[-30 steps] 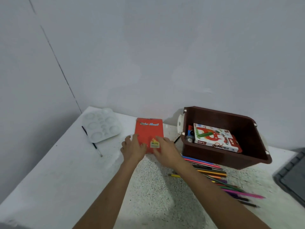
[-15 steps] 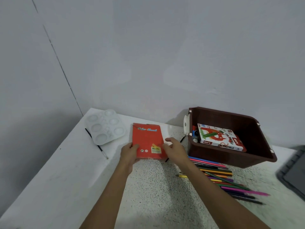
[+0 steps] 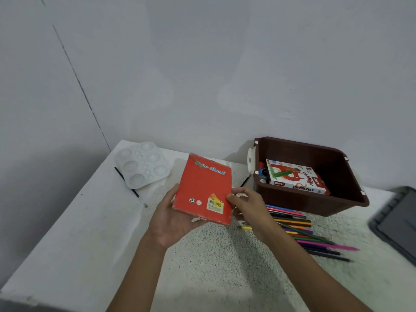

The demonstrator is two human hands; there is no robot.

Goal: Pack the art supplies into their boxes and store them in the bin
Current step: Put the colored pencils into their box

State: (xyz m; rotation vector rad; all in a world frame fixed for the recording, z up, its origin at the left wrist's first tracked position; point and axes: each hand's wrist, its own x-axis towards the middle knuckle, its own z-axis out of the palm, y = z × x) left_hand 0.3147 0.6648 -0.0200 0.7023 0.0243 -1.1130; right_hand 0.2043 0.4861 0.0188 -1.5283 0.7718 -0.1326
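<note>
A flat red colour pencil box (image 3: 203, 188) is lifted off the table, tilted with its back label toward me. My left hand (image 3: 172, 218) holds it from below and along its left edge. My right hand (image 3: 246, 204) pinches its right edge. Several loose coloured pencils (image 3: 301, 230) lie on the speckled table to the right of my right hand. A brown bin (image 3: 315, 208) stands behind them, with an oil pastels box (image 3: 297, 176) inside.
A white paint palette (image 3: 143, 164) lies at the table's far left corner with a thin black brush (image 3: 130, 186) beside it. Another black brush tip (image 3: 245, 181) shows by the bin. A dark grey tray (image 3: 398, 221) sits at the right edge. Walls stand close behind and left.
The red box was lying flat under both hands; now both hands have lifted it off the table and drawn it toward me, tilted.
</note>
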